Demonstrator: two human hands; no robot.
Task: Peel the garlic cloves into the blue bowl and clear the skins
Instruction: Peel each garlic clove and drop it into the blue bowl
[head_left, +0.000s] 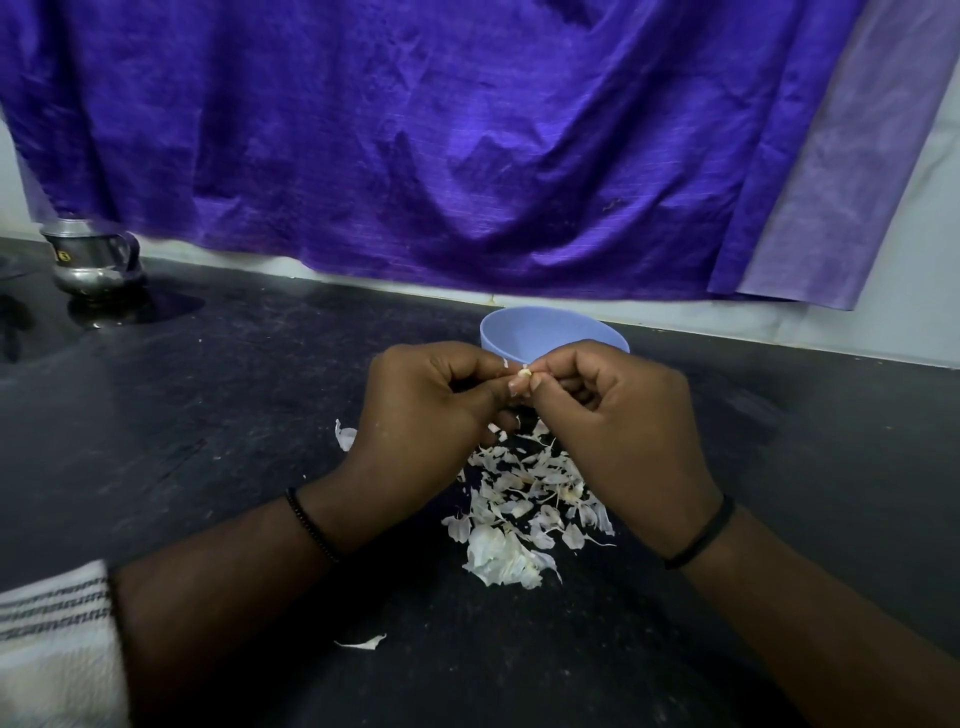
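Both hands meet just above the counter (208, 415), pinching one small garlic clove (525, 372) between them. The left hand (431, 400) has its fingers curled in, thumb and fingertips closed on the clove's left side; the right hand (618, 415) is curled likewise, its thumb and forefinger nipping the clove's right side. A thin white sliver of skin sticks up just left of the pinch. The blue bowl (550, 332) sits directly beyond the grip, its near rim hidden behind the knuckles; its contents cannot be seen. Below the grip, between the wrists, a loose heap of skins (524, 504) lies on the counter, with one stray flake by the left hand's outer edge and another nearer the body. Far left of the grip stands a steel jug (93, 260). A purple cloth (467, 130) hangs behind the bowl, and a striped towel (52, 634) lies under the left forearm's outer side.
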